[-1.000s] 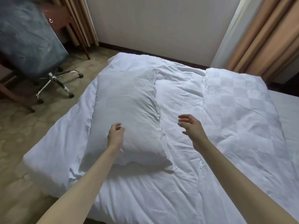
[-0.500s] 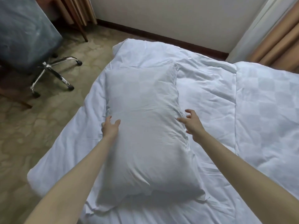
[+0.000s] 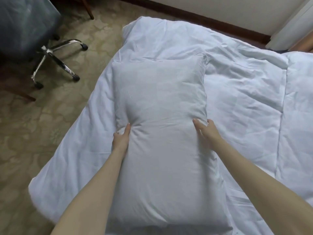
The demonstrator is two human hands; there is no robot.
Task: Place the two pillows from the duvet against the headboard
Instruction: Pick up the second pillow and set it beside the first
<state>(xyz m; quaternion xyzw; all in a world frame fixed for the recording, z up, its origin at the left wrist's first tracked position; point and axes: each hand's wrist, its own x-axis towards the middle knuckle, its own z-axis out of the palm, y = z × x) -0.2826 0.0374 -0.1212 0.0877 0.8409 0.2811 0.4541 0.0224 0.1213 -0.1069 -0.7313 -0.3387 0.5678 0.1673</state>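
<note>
Both hands clamp a white pillow (image 3: 160,141) at its waist, left hand (image 3: 121,137) pinching one long edge, right hand (image 3: 205,131) the other. It lies lengthwise on the rumpled white duvet (image 3: 237,92). Beyond, an office chair (image 3: 30,31) stands on patterned carpet (image 3: 33,124).

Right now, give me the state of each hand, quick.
Left hand: closed on the left edge of the pillow, pinching it in.
Right hand: closed on the pillow's right edge.
</note>
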